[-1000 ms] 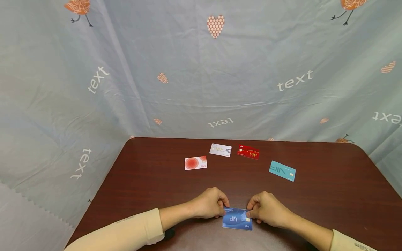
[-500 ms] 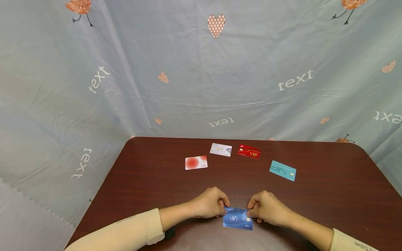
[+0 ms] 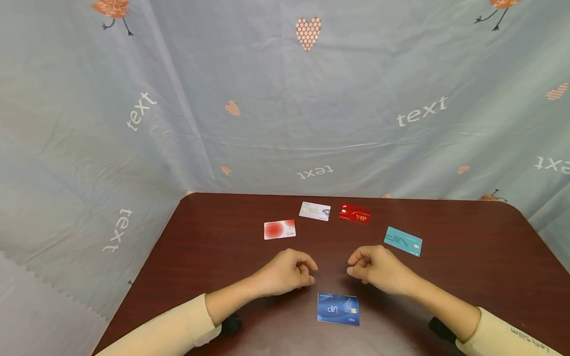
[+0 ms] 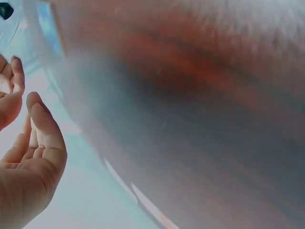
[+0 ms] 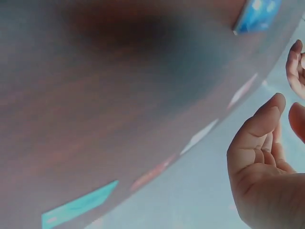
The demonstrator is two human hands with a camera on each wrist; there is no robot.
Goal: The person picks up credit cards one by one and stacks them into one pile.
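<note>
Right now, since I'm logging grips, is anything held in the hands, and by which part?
Nothing is held; the left hand and right hand are apart from the blue card.

Between the left hand (image 3: 287, 273) and the right hand (image 3: 380, 269) runs a bare lane of worktop (image 3: 331, 247), a blue card (image 3: 338, 316) flat at its near end. Past the left hand lies a red-circled card (image 3: 279, 230); just past the right, a teal card (image 3: 403, 241). Farther ahead, a white card (image 3: 314, 211) and a red card (image 3: 354, 214) leave 1 narrow gap before the curtain (image 3: 267, 123). Outward of both hands, worktop is bare.
</note>
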